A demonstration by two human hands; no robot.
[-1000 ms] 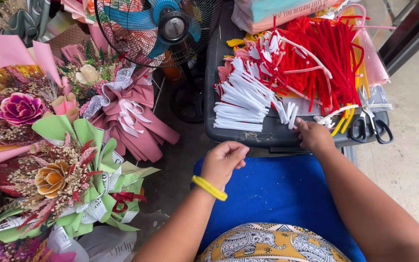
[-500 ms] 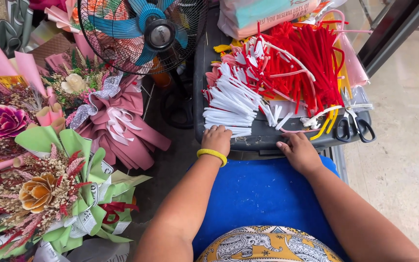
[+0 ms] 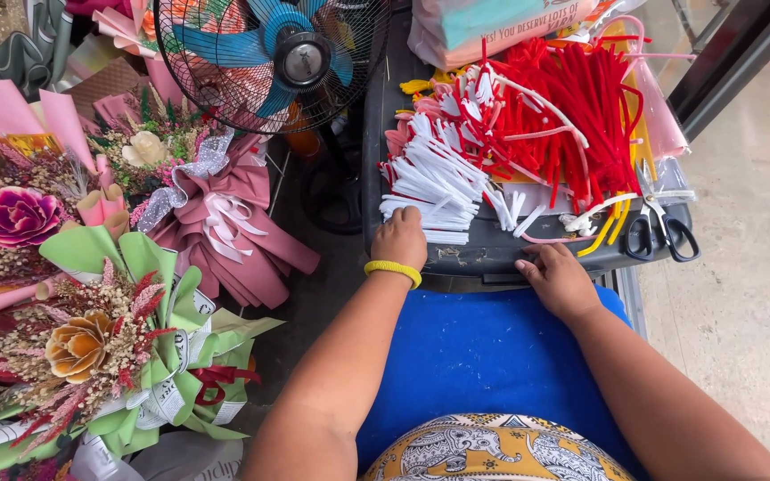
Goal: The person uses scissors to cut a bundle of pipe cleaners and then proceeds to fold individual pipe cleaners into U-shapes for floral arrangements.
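Since half a second ago the left hand [image 3: 399, 239] has been kept at the near end of the white pipe cleaners [image 3: 430, 183], while the right hand [image 3: 560, 280] has been slid slightly along the front edge of the dark grey tray [image 3: 483, 249]. The left hand is curled, knuckles up, with its fingertips on the lowest white pieces; whether any piece is actually pinched cannot be told. A yellow wristband [image 3: 393, 270] is worn on that wrist. The right hand is laid flat and open on the tray's rim, with nothing held. Red pipe cleaners [image 3: 572, 116] are heaped behind the white ones, and black-handled scissors [image 3: 661, 233] lie at the tray's right corner. A blue cloth [image 3: 483, 356] is spread just below the tray. A fan [image 3: 269, 62] and wrapped bouquets [image 3: 126, 347] are seen to the left.
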